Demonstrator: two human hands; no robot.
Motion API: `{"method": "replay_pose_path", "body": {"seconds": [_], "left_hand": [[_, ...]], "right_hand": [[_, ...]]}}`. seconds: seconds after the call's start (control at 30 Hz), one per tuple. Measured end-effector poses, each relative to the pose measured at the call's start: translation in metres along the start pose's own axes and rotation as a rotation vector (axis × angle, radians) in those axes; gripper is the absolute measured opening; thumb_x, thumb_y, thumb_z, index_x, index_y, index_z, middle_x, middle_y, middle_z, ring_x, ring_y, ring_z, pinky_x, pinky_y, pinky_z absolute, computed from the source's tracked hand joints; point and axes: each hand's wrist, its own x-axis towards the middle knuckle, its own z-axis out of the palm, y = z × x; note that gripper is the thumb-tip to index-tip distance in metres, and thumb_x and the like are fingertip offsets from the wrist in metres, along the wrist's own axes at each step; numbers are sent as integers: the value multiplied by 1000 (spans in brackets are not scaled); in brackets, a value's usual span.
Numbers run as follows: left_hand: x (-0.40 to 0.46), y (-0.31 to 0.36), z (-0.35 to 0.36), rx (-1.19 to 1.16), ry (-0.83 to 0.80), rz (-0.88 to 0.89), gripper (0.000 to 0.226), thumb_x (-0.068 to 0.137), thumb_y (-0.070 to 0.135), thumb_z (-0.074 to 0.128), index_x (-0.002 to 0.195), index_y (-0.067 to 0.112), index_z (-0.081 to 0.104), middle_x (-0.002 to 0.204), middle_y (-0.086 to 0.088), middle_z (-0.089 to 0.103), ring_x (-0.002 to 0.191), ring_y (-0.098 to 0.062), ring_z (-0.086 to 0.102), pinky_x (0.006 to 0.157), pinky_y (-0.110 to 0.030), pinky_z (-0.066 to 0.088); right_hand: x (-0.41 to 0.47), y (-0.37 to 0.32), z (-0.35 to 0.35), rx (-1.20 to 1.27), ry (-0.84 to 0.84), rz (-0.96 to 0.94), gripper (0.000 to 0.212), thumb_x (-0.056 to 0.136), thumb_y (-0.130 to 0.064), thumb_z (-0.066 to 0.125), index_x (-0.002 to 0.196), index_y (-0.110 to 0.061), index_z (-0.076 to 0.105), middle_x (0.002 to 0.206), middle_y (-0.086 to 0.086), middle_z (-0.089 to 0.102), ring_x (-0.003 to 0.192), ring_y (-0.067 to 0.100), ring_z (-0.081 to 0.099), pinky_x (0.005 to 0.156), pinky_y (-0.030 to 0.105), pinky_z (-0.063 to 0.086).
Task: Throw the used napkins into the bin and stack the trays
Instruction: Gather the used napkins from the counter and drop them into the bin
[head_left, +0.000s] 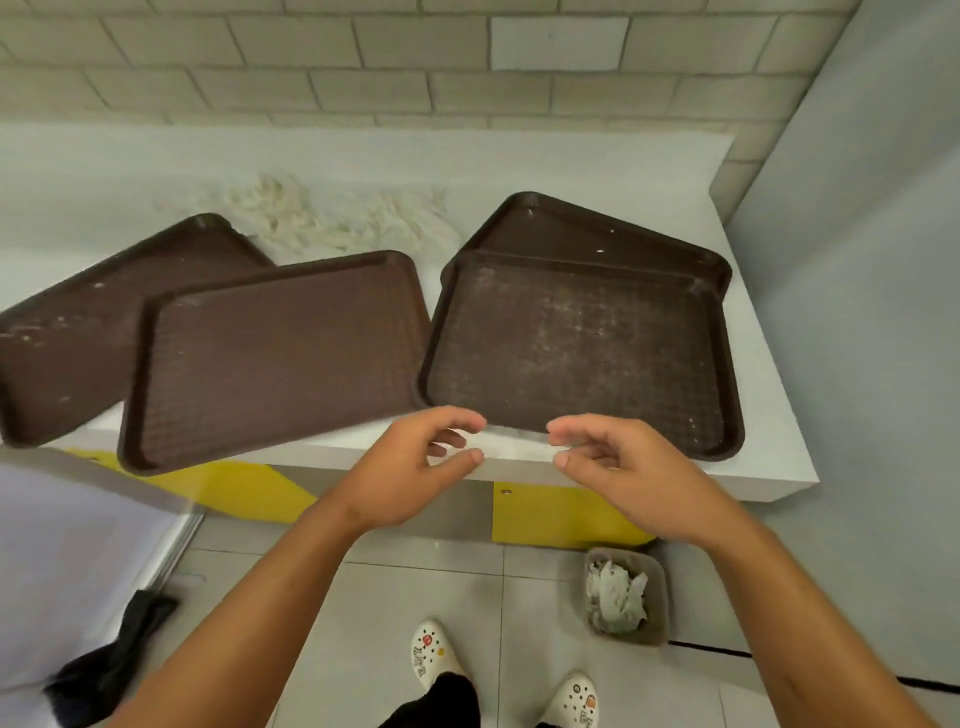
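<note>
Trays, four, brown plastic, spread over white counter (769, 415) in two loose pairs: front-right tray (582, 343) lying skewed across rear-right tray (597, 234), front-left tray (270, 358) overlapping far-left tray (78, 322) and overhanging counter edge. Not squared, so stacking judged not yet done. Surfaces textured, scuffed, front-right one speckled with pale residue; no napkins on any. Crumpled napkins (615, 597) already down in small bin (657, 597) on floor, just right of feet, so napkin part judged finished. Left hand (410, 473) and right hand (623, 467) hovering side by side at near rim of front-right tray, fingers loosely curled, holding nothing, probably set to take that rim. Frayed mop strands (332, 218) behind.
</note>
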Motion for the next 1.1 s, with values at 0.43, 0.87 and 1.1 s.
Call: {"method": "replay_pose_path", "body": {"seconds": [0.43, 0.87, 1.1], "left_hand": [[4, -41, -147, 27, 99, 63, 29, 93, 24, 71, 121, 26, 67, 115, 17, 69, 103, -2, 67, 93, -26, 54], [110, -88, -219, 163, 109, 19, 26, 93, 33, 68, 119, 29, 67, 110, 18, 68, 97, 1, 66, 90, -21, 53], [182, -103, -248, 235, 102, -24, 21, 94, 29, 66, 115, 27, 67, 105, 14, 67, 88, -4, 68, 87, -21, 54]], "right_hand": [[98, -107, 65, -58, -22, -129, 35, 96, -29, 68, 131, -28, 64, 119, -17, 70, 102, -2, 67, 97, 28, 55], [227, -143, 40, -216, -28, -157, 36, 95, -40, 65, 130, -33, 64, 115, -20, 69, 102, 7, 67, 100, 35, 52], [317, -138, 9, -323, -63, -127, 43, 95, -41, 65, 136, -31, 59, 125, -15, 64, 104, 2, 63, 100, 28, 50]]}}
